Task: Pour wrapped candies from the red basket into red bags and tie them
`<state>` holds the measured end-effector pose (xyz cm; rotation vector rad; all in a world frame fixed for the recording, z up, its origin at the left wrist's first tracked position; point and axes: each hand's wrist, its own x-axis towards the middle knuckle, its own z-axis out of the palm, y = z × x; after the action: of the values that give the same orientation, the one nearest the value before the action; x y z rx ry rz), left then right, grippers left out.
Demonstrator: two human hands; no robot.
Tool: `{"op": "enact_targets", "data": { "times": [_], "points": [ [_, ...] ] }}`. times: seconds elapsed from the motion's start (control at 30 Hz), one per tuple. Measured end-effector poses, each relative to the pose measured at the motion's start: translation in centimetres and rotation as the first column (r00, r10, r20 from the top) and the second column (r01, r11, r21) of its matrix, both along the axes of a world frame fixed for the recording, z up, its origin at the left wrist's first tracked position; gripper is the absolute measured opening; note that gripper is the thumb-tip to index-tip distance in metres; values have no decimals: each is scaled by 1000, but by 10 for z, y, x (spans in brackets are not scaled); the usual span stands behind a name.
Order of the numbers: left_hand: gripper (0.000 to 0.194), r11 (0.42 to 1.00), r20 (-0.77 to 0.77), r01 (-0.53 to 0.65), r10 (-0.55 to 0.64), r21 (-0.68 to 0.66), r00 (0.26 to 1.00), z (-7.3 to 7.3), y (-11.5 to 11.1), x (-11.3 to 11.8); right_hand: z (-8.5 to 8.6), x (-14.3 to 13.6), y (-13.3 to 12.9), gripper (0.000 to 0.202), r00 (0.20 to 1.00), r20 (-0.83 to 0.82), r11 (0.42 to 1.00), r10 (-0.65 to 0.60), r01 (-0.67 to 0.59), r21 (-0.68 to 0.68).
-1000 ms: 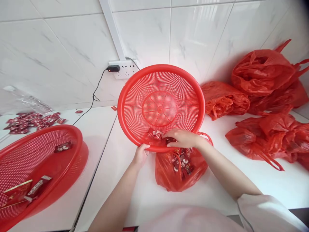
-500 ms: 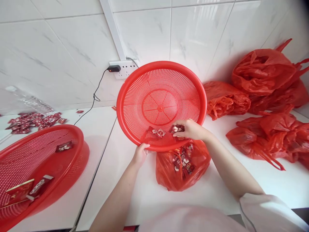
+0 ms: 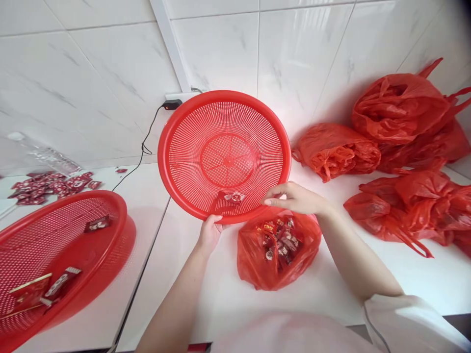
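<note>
My left hand (image 3: 210, 234) grips the lower rim of a red plastic colander (image 3: 225, 95), thumb over the edge. The colander is tilted so its inside faces me, and a few small wrapped sweets (image 3: 234, 197) lie low inside it. My right hand (image 3: 300, 198) hovers by the colander's lower right rim, thumb and fingers apart, with nothing visible between them. Just below it, a red plastic bag (image 3: 253, 264) stands open on the white table, holding several wrapped sweets (image 3: 285, 245) in dark red packets.
On the left, a second red colander (image 3: 119, 211) holds a few packets. Behind it lie a pile of red sachets (image 3: 47, 186) and a clear bottle (image 3: 47, 152). A black plug (image 3: 171, 105) with a cable is at the tiled wall. Several filled red bags (image 3: 401, 108) sit on the right.
The colander has shifted left and slightly up with my left hand. The dark sweets that were in my right hand are gone from it, and its fingers have opened.
</note>
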<state>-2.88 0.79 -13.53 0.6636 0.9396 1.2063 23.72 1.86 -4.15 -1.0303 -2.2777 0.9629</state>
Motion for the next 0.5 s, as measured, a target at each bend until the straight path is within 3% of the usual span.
{"op": "enact_targets", "data": {
  "times": [0.1, 0.2, 0.33, 0.5],
  "points": [
    [28, 997, -9, 76, -76, 14, 997, -1, -5, 6, -11, -14, 1, 34, 1000, -26, 994, 4, -1, 106],
    [28, 986, -4, 167, -167, 7, 986, -1, -12, 14, -29, -30, 2, 50, 997, 73, 983, -23, 9, 184],
    [25, 972, 16, 235, -235, 15, 972, 0, -20, 20, -52, -46, 1, 69, 978, 206, 986, -18, -17, 168],
    [25, 977, 36, 212, -212, 11, 977, 0, -19, 19, -56, -48, 2, 43, 981, 187, 986, 48, -77, 150]
  ]
}}
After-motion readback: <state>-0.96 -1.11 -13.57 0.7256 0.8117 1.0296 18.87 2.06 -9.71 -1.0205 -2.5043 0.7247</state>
